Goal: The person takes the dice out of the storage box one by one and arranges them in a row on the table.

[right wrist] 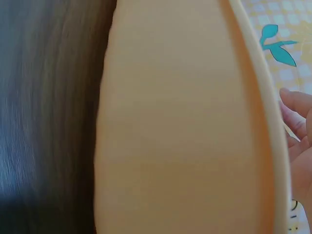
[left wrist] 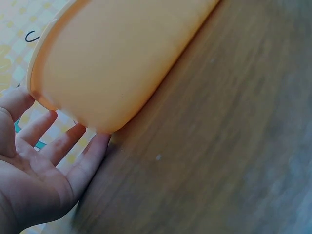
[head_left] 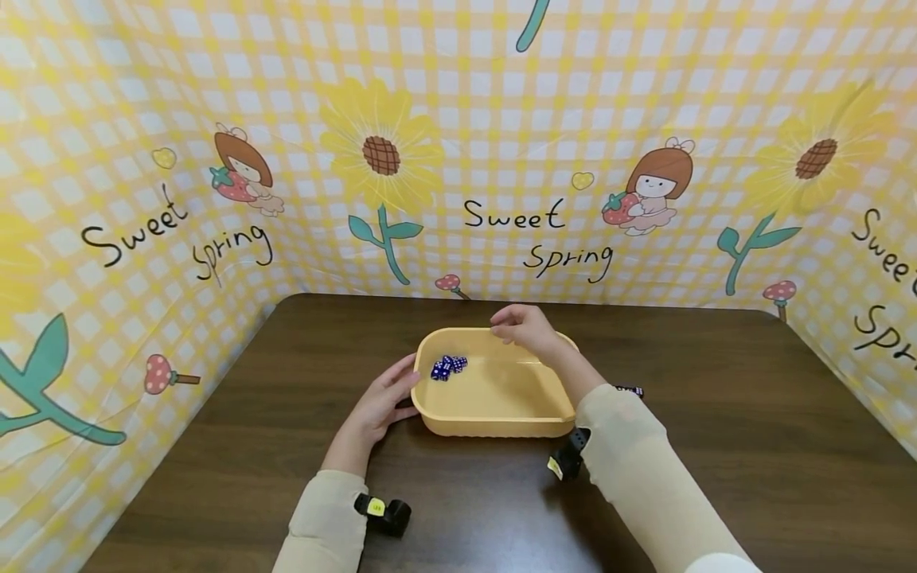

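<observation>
A yellow plastic basin (head_left: 494, 428) sits on the table. Several dark blue dice with white dots (head_left: 446, 367) lie inside it, near its left end. My left hand (head_left: 378, 402) holds that left end, its thumb at the rim and its fingertips against the outer wall; the left wrist view shows these fingers (left wrist: 66, 146) touching the wall. Over the far rim hovers my right hand (head_left: 528, 328), its fingers loosely bent, with nothing visible in them. In the right wrist view this hand (right wrist: 298, 131) is partly cut off beyond the basin's rim.
More dark dice (head_left: 632, 391) lie on the table just right of the basin, partly hidden by my right sleeve. The brown wooden table (head_left: 716, 414) meets a yellow checked cloth (head_left: 458, 159) at its back and sides. Small black cameras sit on both wrists.
</observation>
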`<state>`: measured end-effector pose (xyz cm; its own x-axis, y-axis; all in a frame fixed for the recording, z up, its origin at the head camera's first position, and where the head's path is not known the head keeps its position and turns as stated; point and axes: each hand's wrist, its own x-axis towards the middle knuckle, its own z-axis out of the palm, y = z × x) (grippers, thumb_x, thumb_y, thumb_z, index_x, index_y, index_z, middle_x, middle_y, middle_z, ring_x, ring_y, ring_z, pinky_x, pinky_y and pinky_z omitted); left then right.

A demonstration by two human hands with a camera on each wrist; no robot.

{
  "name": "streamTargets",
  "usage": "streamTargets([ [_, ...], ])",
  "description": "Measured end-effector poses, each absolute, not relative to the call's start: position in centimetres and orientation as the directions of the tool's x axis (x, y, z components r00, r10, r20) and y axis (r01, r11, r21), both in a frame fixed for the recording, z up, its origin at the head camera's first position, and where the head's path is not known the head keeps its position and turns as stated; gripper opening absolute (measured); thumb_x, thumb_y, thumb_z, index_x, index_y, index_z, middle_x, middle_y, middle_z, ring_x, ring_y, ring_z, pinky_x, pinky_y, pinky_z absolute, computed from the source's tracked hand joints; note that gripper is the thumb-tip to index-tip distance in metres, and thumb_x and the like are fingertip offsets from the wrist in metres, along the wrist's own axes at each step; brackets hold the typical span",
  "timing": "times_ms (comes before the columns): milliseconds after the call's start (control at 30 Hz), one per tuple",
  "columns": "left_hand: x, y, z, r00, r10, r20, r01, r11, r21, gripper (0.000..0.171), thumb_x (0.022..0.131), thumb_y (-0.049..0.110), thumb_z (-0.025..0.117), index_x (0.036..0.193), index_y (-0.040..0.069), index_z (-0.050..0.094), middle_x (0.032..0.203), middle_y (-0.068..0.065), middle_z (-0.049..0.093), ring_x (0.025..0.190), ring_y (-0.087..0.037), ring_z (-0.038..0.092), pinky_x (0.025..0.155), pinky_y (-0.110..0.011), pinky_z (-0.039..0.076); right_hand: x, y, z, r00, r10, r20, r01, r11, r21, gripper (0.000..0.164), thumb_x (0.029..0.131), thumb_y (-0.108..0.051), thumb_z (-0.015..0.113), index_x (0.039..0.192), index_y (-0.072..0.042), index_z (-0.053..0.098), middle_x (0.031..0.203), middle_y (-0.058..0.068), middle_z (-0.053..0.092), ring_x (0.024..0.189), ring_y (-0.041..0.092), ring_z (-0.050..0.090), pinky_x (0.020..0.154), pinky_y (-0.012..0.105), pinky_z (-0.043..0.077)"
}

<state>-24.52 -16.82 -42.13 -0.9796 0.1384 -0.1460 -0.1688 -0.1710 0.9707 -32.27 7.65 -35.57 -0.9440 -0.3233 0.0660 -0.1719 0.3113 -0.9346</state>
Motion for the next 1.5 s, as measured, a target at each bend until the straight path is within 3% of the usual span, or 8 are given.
streamTargets([
  [500, -24.5, -16.8, -42.2, -0.980, 0.141, -0.139, -0.163, -0.176, 0.971, 0.053, 0.085, 0.021, 0.055, 0.132, 0.013, 0.034, 0.130, -0.017, 0.036, 0.100, -0.028, 0.048, 0.076, -0.043, 0.043, -31.9, 3.9, -36.5, -0.925, -0.375, 0.068, -0.171, 0.250, -0.953, 0.023, 0.078, -0.002, 0.060, 0.096, 0.011, 0.056, 0.069, 0.004, 0.055, 0.084, 0.043, 0.050, 0.074, 0.047, 0.042],
  [767, -24.6, -16.8, -42.2, -0.980, 0.137, -0.147, -0.170, -0.177, 0.969, 0.051, 0.085, 0.021, 0.055, 0.132, 0.013, 0.035, 0.128, -0.018, 0.038, 0.102, -0.030, 0.046, 0.075, -0.042, 0.043, -31.9, 2.8, -37.8, -0.921, -0.388, 0.016, -0.129, 0.265, -0.956, 0.021, 0.077, 0.000, 0.059, 0.096, 0.010, 0.056, 0.070, 0.007, 0.056, 0.063, 0.027, 0.051, 0.065, 0.043, 0.043],
  [1100, -24.6, -16.7, -42.2, -0.981, 0.129, -0.143, -0.164, -0.176, 0.971, 0.050, 0.086, 0.020, 0.054, 0.132, 0.013, 0.035, 0.130, -0.016, 0.037, 0.102, -0.030, 0.046, 0.075, -0.043, 0.043, -31.7, 2.5, -39.3, -0.917, -0.399, -0.007, -0.120, 0.292, -0.949, 0.021, 0.077, 0.003, 0.059, 0.096, 0.010, 0.057, 0.082, 0.015, 0.058, 0.072, 0.040, 0.052, 0.066, 0.041, 0.046],
  [1233, -24.6, -16.8, -42.1, -0.980, 0.129, -0.154, -0.175, -0.170, 0.970, 0.049, 0.086, 0.020, 0.053, 0.132, 0.015, 0.035, 0.130, -0.014, 0.036, 0.103, -0.029, 0.046, 0.075, -0.043, 0.043, -31.7, 2.6, -39.7, -0.916, -0.400, -0.024, -0.110, 0.308, -0.945, 0.022, 0.076, 0.003, 0.059, 0.097, 0.010, 0.058, 0.083, 0.014, 0.059, 0.069, 0.034, 0.054, 0.063, 0.038, 0.047],
  [1400, -24.5, -16.8, -42.0, -0.980, 0.128, -0.154, -0.175, -0.173, 0.969, 0.049, 0.086, 0.019, 0.053, 0.132, 0.015, 0.036, 0.130, -0.014, 0.037, 0.104, -0.029, 0.045, 0.076, -0.043, 0.043, -31.9, 2.5, -40.1, -0.921, -0.388, -0.042, -0.101, 0.342, -0.934, 0.022, 0.074, 0.003, 0.061, 0.096, 0.008, 0.059, 0.072, 0.008, 0.059, 0.055, 0.022, 0.051, 0.055, 0.032, 0.046],
  [1500, -24.5, -16.8, -42.0, -0.980, 0.130, -0.151, -0.171, -0.169, 0.971, 0.050, 0.086, 0.020, 0.054, 0.132, 0.015, 0.035, 0.130, -0.014, 0.037, 0.104, -0.030, 0.045, 0.076, -0.043, 0.043, -31.9, 2.4, -40.2, -0.921, -0.385, -0.053, -0.095, 0.356, -0.930, 0.023, 0.074, 0.004, 0.061, 0.096, 0.007, 0.060, 0.071, 0.008, 0.059, 0.055, 0.022, 0.051, 0.053, 0.030, 0.046],
])
